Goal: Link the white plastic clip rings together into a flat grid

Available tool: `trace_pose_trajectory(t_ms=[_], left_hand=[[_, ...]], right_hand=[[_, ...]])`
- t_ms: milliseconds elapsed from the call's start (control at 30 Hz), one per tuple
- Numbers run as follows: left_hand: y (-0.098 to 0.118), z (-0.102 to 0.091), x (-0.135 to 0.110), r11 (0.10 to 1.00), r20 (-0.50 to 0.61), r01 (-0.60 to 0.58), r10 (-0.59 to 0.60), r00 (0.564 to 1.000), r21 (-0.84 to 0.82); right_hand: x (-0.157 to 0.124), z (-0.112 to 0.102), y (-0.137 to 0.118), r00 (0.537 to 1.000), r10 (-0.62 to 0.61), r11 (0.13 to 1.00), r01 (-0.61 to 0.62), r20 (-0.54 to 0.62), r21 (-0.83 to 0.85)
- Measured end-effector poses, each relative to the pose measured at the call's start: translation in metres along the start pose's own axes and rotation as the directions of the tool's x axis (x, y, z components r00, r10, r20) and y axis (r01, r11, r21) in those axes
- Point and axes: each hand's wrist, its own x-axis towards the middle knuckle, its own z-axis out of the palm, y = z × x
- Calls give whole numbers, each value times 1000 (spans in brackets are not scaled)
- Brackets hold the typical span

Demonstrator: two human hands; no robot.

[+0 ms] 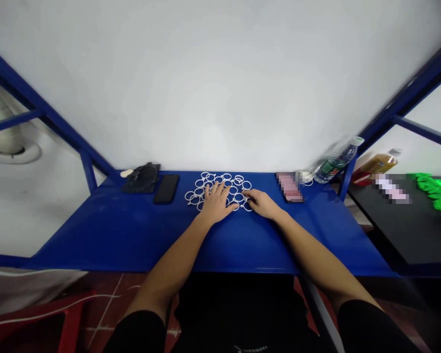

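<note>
Many thin white rings (226,176), each with a small tab, lie spread in a loose patch on the blue table (132,235). Some rings overlap, others sit side by side. My left hand (217,202) rests flat on the middle of the patch with its fingers spread, covering several rings. At the right edge of the patch, my right hand (262,203) has its fingers curved down, thumb and index apart, touching or close to the ring (247,206) there. Nothing shows lifted in either hand.
Left of the rings lie a black phone (166,189) and a dark plastic bag (143,177). To the right are a phone with a blurred screen (290,187), a white cable (307,178) and a leaning water bottle (338,161). Blue frame bars (89,169) flank the table.
</note>
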Motion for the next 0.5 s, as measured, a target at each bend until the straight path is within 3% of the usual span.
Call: trace_pose_trajectory(t_ms=[100,167,300,367,500], left_hand=[[16,4,4,985,22,-172,173,985,-24],[24,10,8,964,53,-262,264,963,-37],[26,21,12,952,90,-300,305,948,-64],[25,24,12,950,86,-302,308,948,-74],[21,22,8,956,28,-286,288,957,-61]], right_hand=[[-5,-2,0,1000,6,997,-5,-15,76],[-7,-5,5,994,45,997,-39,-95,63],[-1,-7,23,939,151,986,-166,-309,-20],[6,-2,32,943,136,984,-163,-305,-68],[17,12,37,986,36,996,-49,-161,-74]])
